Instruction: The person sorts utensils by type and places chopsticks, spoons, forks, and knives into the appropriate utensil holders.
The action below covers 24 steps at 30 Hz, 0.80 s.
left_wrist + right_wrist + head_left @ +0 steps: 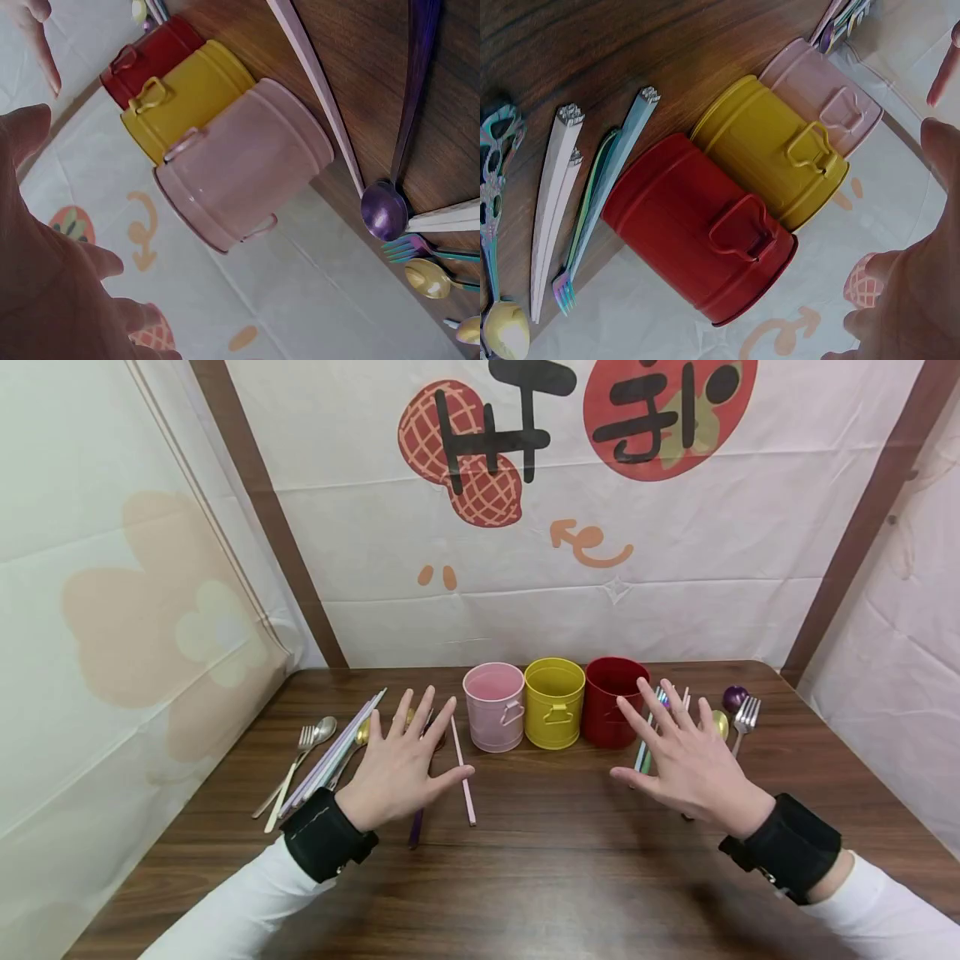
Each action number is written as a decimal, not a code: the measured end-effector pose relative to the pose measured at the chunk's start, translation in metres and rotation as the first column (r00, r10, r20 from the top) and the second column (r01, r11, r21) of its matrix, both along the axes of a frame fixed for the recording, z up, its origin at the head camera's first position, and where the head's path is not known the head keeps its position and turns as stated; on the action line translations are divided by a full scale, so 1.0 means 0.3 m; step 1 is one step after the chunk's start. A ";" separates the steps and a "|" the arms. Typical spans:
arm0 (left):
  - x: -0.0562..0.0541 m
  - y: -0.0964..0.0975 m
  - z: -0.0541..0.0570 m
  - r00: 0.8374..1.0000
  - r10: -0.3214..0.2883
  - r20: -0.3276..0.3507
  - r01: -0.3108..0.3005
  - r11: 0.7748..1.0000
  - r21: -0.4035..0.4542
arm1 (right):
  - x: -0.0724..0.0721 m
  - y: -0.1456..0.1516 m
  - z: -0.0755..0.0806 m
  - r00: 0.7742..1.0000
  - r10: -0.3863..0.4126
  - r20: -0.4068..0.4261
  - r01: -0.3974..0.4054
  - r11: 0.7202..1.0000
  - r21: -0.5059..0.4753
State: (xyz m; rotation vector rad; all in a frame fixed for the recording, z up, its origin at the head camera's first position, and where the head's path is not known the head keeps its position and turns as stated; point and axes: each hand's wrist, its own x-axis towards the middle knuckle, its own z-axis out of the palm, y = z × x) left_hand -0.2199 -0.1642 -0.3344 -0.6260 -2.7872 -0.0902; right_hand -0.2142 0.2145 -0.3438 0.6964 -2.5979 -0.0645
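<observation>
Hovering left hand (401,768) and right hand (686,760), fingers spread, released, pink chopstick (462,770) pointing away.

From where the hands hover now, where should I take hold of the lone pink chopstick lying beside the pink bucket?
Pinch the pink chopstick near its near end, coming from above with the left hand, probably easiest. It lies flat on the table, pointing away toward the pink bucket, so only its long sides offer a hold. The near end lies clear beside the thumb; a purple spoon lies close on the other side.

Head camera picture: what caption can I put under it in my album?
Two open hands, left hand and right hand, hover over a wooden table before pink bucket, yellow bucket and red bucket.
</observation>
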 end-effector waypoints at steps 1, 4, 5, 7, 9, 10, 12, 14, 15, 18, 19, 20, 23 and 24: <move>-0.008 0.001 0.001 1.000 0.001 0.003 -0.001 1.000 0.006 | -0.003 0.002 0.004 1.000 -0.013 0.008 0.013 1.000 0.002; -0.044 0.002 0.004 1.000 -0.002 0.015 0.001 0.999 0.033 | -0.017 0.011 0.018 0.997 -0.063 0.048 0.063 0.998 0.007; -0.059 0.003 0.005 1.000 -0.005 0.019 0.004 0.999 0.046 | -0.024 0.015 0.021 0.995 -0.077 0.062 0.077 0.997 0.003; -0.093 0.007 0.006 0.999 -0.021 0.024 0.019 0.996 0.084 | -0.043 0.027 0.024 0.990 -0.104 0.093 0.105 0.994 -0.005; -0.132 0.012 0.006 0.999 -0.044 0.029 0.040 0.992 0.118 | -0.065 0.044 0.022 0.985 -0.127 0.114 0.129 0.992 -0.007; -0.153 0.016 0.006 0.998 -0.053 0.035 0.048 0.990 0.135 | -0.077 0.053 0.018 0.983 -0.136 0.124 0.138 0.990 -0.009; -0.197 0.024 0.006 0.996 -0.075 0.043 0.066 0.981 0.181 | -0.105 0.071 0.007 0.979 -0.150 0.140 0.154 0.988 -0.017; -0.239 0.034 0.008 0.994 -0.091 0.065 0.074 0.971 0.226 | -0.134 0.089 -0.006 0.974 -0.165 0.158 0.171 0.985 -0.027; -0.259 0.041 0.010 0.992 -0.097 0.080 0.074 0.965 0.251 | -0.149 0.097 -0.013 0.970 -0.171 0.172 0.180 0.983 -0.036; -0.315 0.059 0.012 0.982 -0.134 0.131 0.084 0.939 0.334 | -0.193 0.118 -0.033 0.957 -0.187 0.221 0.205 0.977 -0.062; -0.330 0.065 0.011 0.977 -0.145 0.158 0.080 0.930 0.359 | -0.208 0.123 -0.039 0.952 -0.191 0.239 0.213 0.975 -0.069; -0.345 0.070 0.008 0.970 -0.159 0.183 0.078 0.919 0.386 | -0.223 0.128 -0.046 0.946 -0.192 0.261 0.220 0.972 -0.080; -0.377 0.084 -0.002 0.944 -0.208 0.254 0.067 0.879 0.472 | -0.268 0.133 -0.065 0.929 -0.188 0.320 0.237 0.964 -0.122; -0.384 0.088 -0.006 0.936 -0.222 0.273 0.061 0.866 0.497 | -0.280 0.130 -0.071 0.924 -0.184 0.335 0.240 0.961 -0.135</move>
